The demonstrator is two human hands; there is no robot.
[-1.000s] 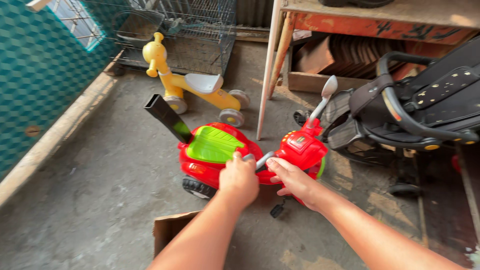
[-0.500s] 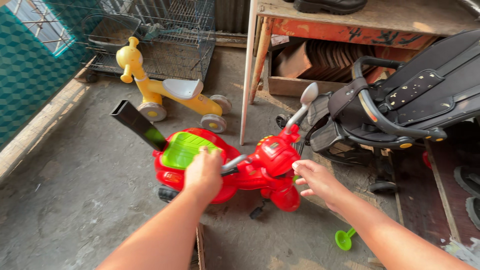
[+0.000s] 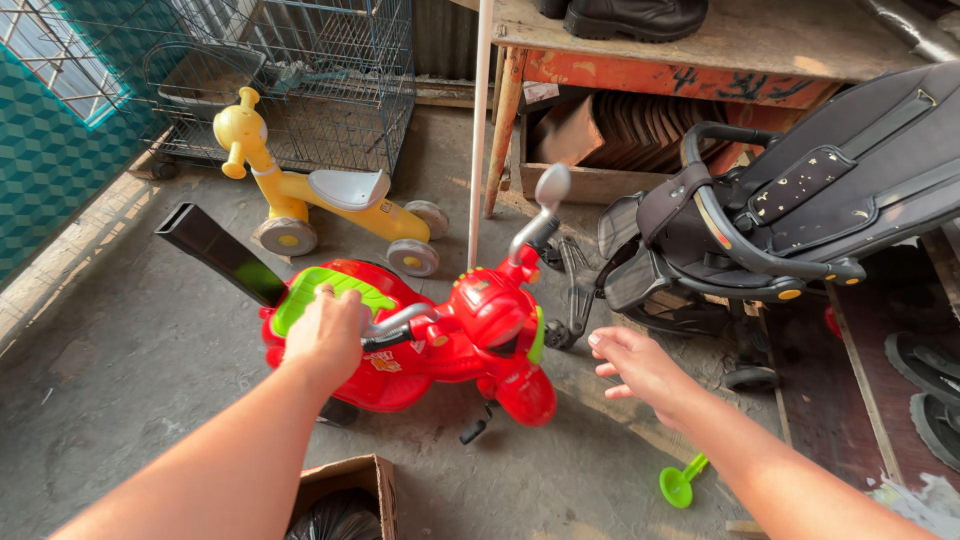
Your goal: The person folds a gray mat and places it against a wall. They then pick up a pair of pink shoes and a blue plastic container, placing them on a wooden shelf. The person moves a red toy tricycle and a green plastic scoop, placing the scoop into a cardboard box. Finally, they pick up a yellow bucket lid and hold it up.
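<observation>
**Right hand off the trike, left hand holding on**

Your left hand (image 3: 325, 335) is closed over the rear of the red trike (image 3: 440, 340), gripping by the near handlebar and the green seat (image 3: 320, 290). A second ago your right hand (image 3: 640, 365) was on the trike's front; now it has let go and hangs open, fingers spread, empty, just to the right of the trike. The trike itself has shifted left across your view and stands on the concrete floor (image 3: 130, 400) in front of you, so its weight and steering now rest on your left hand alone.

Around it: a yellow ride-on (image 3: 300, 200) behind, near a wire cage (image 3: 300, 80); a black stroller (image 3: 780, 220) to the right; a worn wooden counter (image 3: 700, 50) at the back with a black shoe (image 3: 630, 15) on top. A cardboard box (image 3: 345, 495) sits near your left arm, and a small green part (image 3: 680, 485) lies on the floor under your right arm
</observation>
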